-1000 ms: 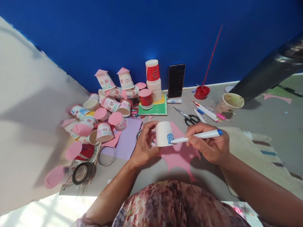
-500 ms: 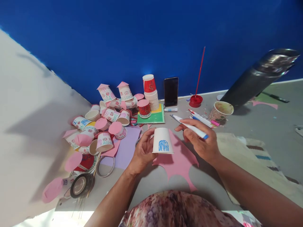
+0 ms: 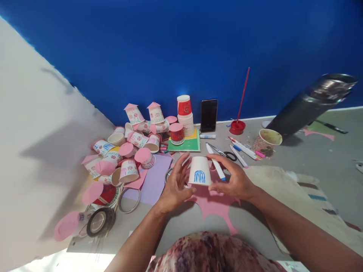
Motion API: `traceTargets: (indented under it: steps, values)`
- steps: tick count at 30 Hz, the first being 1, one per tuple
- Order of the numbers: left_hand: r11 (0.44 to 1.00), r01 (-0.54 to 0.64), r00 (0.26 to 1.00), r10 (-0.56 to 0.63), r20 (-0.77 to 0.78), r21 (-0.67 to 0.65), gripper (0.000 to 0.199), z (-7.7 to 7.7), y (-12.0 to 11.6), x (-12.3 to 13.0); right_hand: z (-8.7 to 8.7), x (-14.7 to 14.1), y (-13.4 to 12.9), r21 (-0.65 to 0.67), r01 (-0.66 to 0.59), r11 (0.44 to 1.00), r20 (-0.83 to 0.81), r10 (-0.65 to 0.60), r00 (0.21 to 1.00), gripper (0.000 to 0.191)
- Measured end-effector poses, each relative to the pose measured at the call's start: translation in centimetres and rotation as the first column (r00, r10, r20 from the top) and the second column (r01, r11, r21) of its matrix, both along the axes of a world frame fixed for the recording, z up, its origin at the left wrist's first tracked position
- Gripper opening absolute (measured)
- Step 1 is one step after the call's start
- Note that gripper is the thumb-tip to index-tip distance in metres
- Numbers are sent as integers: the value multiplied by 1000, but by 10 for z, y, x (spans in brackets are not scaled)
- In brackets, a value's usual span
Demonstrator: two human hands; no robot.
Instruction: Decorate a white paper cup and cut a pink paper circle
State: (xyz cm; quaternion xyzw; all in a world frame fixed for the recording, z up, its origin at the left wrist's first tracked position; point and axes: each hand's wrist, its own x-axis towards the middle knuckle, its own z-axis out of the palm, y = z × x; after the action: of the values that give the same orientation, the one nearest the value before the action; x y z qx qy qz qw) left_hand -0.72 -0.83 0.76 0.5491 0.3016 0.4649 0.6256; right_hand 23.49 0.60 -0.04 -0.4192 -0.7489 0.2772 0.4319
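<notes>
Between my two hands is an upside-down white paper cup [image 3: 200, 166], with blue curved lines drawn on its front in an arch shape. My left hand [image 3: 176, 185] holds its left side, the thumb low by the rim and some fingers partly hidden behind. On the right side, my right hand [image 3: 231, 177] grips it with the index finger near the top and the thumb at the rim. A white marker with a blue end [image 3: 217, 167] lies just behind my right fingers. Under the hands is a cut pink paper sheet [image 3: 214, 206] with scalloped edges.
Decorated cups with pink paper tops [image 3: 129, 170] are heaped at left, near tape rolls [image 3: 98, 223]. Behind stand a cup stack [image 3: 185, 124] and a phone [image 3: 209, 115]. Scissors [image 3: 225, 154], markers [image 3: 244, 148], a patterned cup [image 3: 266, 141] and a dark bottle [image 3: 306, 104] are at right.
The marker has left my right hand and now lies on the table. My right hand has moved left onto the cup. The view has shifted slightly.
</notes>
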Motion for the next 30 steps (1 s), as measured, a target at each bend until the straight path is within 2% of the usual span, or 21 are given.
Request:
traceTargets:
  steps: [4,7,11,13,14,17,19,22,25,30]
  values:
    - [991,-8,982,34,-187,137,95,6,-1,-10,-3,1,1,62,-35,997,100,28,995,89]
    - [987,36,943,18,-332,156,98,10,-2,-16,-2,0,0,75,-70,995,133,60,989,86]
    - [983,55,874,38,-485,177,95,9,1,-20,-2,-1,2,84,-114,990,87,106,991,89]
    - [982,25,857,75,-510,186,96,6,4,-20,-2,-1,4,51,-117,992,29,116,993,89]
    - [981,0,854,100,-510,194,96,4,5,-19,-2,-1,4,30,-97,995,-17,98,995,82]
    - [972,-85,849,186,-495,220,89,2,10,-15,0,2,1,-32,45,998,-189,-51,981,40]
    - [966,-125,845,222,-486,226,84,2,11,-13,2,6,-1,-45,127,991,-286,-135,949,23]
    - [962,-122,839,231,-492,243,83,2,12,-12,5,11,-1,-18,146,989,-345,-143,927,21]
    - [955,-90,817,234,-527,284,89,-2,12,-12,7,12,1,5,156,988,-328,-146,933,21]
    - [925,-134,789,316,-527,355,95,-8,11,-11,3,6,0,-106,193,975,-310,-217,925,13]
